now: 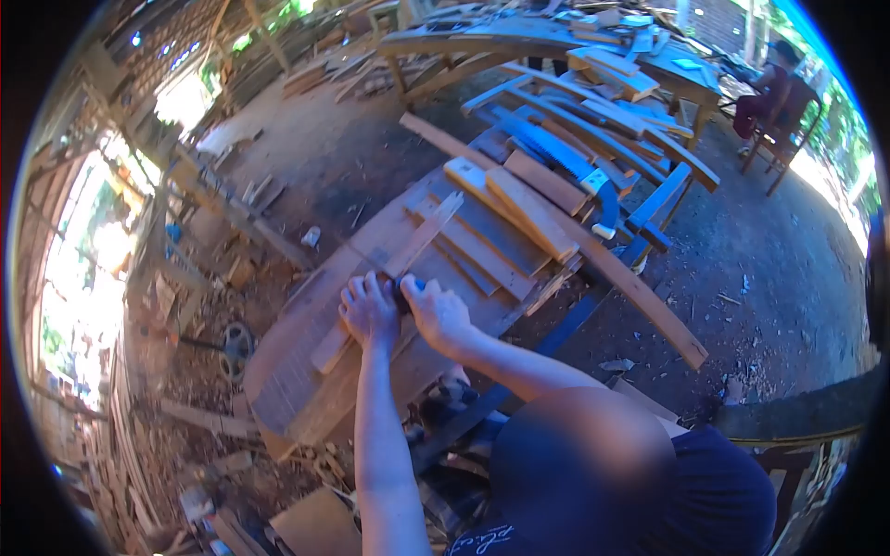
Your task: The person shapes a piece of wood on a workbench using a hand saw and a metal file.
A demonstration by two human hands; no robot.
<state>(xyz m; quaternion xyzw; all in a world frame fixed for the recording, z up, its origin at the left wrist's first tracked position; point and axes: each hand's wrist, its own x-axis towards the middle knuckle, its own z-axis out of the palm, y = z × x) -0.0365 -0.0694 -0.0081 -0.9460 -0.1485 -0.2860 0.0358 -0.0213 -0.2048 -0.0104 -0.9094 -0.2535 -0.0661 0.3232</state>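
Note:
A narrow light wood strip [426, 232] lies slantwise across the wooden workbench [287, 366]. My left hand [370, 309] presses down over the strip, its fingers bent around something largely hidden beneath it. Close beside it, my right hand [436, 313] is closed on a small dark tool with a blue part [408, 287]; the tool's lower end is hidden by the hands. The strip's near end [331, 347] shows below my left hand. Several flat boards [477, 255] lie on the bench just beyond my right hand.
Behind the bench lie thicker planks [528, 213] and a blue-handled saw [603, 199]. A long board [649, 301] juts out to the right. Wooden frames [603, 130] and a table [482, 42] stand farther back. A person [774, 88] sits at the upper right. Scraps litter the ground.

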